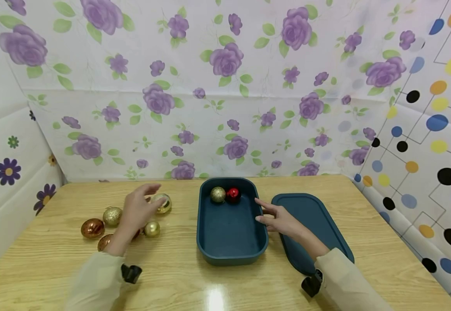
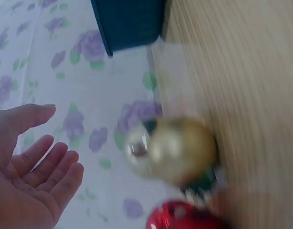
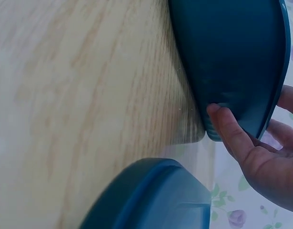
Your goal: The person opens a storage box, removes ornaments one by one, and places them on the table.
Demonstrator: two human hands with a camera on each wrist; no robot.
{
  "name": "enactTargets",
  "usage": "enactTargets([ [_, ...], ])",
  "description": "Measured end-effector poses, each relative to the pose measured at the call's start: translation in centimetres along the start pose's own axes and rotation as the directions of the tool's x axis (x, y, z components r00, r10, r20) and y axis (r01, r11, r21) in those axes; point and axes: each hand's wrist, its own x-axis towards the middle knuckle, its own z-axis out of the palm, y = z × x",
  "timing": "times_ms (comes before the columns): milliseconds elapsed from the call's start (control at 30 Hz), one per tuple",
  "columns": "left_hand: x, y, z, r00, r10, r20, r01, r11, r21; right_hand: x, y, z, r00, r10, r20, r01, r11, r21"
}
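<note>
My left hand (image 1: 138, 209) is raised over a group of Christmas baubles, fingers loosely spread and holding nothing. Nearest its fingertips is a shiny gold bauble (image 1: 163, 203). A smaller gold bauble (image 1: 152, 229) lies just below, and a glittery gold one (image 1: 112, 216) to the left. In the left wrist view a red bauble (image 2: 184, 217) shows low in the frame. My right hand (image 3: 270, 157) pinches the wall of a dark blue box (image 1: 229, 233), with fingers on both sides of the rim. Inside the box, at the far end, sit a glittery gold bauble (image 1: 217, 195) and a red bauble (image 1: 233, 195).
A matching blue lid (image 1: 307, 216) lies flat on the wooden table (image 1: 171, 276), right of the box and partly under my right forearm. Copper baubles (image 1: 92, 228) rest at the left. A floral cloth (image 1: 194, 108) hangs behind the table.
</note>
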Motion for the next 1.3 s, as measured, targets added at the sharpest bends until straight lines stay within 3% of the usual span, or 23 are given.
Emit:
enactTargets([
  [367,2.6,3.0,7.4,0.99,0.106,0.088,-0.1,0.992,-0.073,-0.1,-0.3,-0.2,0.999,-0.007,-0.035,0.005,0.998,-0.056],
  [633,3.6,4.0,11.4,0.981,0.147,0.129,-0.152,0.988,0.034,0.0,-0.2,0.0,1.0,-0.012,-0.025,0.011,0.999,-0.049],
  [767,4.2,4.4,12.2,0.977,0.148,0.152,-0.167,0.978,0.122,0.1,-0.3,0.1,1.0,-0.013,-0.019,0.013,0.999,-0.038],
  [900,4.9,4.8,12.6,0.964,0.139,0.227,-0.19,0.957,0.221,0.1,-0.2,0.1,1.0,-0.016,-0.027,0.015,0.999,-0.044],
  [1133,5.4,5.2,13.2,0.91,0.102,0.401,-0.276,0.872,0.404,0.1,-0.2,0.1,1.0,-0.014,-0.027,0.013,0.999,-0.039],
  [1233,5.4,5.3,13.4,0.9,0.095,0.426,-0.3,0.843,0.447,0.1,-0.2,0.1,0.999,-0.011,-0.032,0.009,0.999,-0.035],
  [1300,5.3,5.3,13.4,0.899,0.095,0.428,-0.304,0.839,0.452,0.1,-0.1,0.1,0.999,-0.009,-0.035,0.008,0.999,-0.036],
])
